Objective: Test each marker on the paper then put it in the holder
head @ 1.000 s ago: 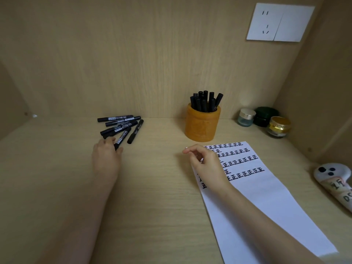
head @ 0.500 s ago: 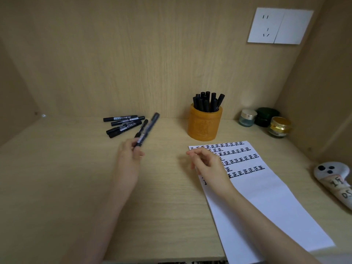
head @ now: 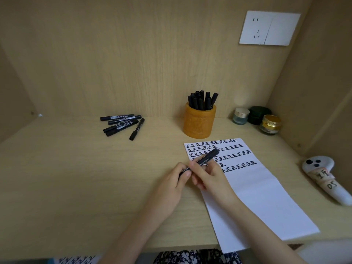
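Both hands grasp one black cylindrical marker [head: 206, 158] over the white paper sheet's [head: 257, 191] near-left edge: left hand [head: 171, 189] fingers curled round its lower end, right hand [head: 209, 178] fingers pinching mid-barrel. Orange round holder [head: 199, 122] stands just beyond the paper.

Black markers [head: 122, 123], orange holder [head: 199, 123]

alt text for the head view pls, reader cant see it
The left hand and right hand hold one black marker over the left edge of a white paper with rows of inked marks. Behind stands an orange holder full of markers; loose markers lie to its left on the desk.
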Demonstrator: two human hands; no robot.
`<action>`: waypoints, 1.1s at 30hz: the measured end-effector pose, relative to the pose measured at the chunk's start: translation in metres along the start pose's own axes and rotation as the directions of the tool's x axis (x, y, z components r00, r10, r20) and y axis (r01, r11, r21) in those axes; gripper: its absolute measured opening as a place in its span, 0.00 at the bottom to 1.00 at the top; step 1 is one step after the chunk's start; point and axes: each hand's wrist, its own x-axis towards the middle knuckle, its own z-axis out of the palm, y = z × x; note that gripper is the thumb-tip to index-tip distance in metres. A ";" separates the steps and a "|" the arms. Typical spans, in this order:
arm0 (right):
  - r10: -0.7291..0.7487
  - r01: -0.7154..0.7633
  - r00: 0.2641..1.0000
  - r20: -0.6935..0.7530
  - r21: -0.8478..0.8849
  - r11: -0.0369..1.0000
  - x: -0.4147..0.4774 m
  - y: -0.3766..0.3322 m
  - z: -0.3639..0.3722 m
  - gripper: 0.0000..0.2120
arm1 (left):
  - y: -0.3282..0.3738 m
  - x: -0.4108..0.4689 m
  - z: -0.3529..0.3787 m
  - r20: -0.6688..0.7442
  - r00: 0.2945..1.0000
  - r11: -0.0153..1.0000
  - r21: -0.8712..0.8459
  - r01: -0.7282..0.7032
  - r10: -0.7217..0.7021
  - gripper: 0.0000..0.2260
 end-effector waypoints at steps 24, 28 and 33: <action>0.011 -0.042 0.912 -0.410 -0.067 0.997 -0.005 -0.017 -0.047 0.15 | -0.004 -0.012 -0.002 0.097 0.995 0.997 0.074 0.024 -0.032 0.08; 0.065 -0.095 0.925 -0.375 -0.064 0.993 -0.006 -0.007 -0.041 0.12 | -0.003 -0.013 0.000 0.162 0.987 0.985 0.167 -0.044 0.017 0.11; 0.007 -0.078 0.934 -0.358 -0.185 0.980 -0.010 -0.003 -0.034 0.13 | -0.004 -0.013 0.001 0.198 0.977 0.945 0.296 -0.141 0.083 0.11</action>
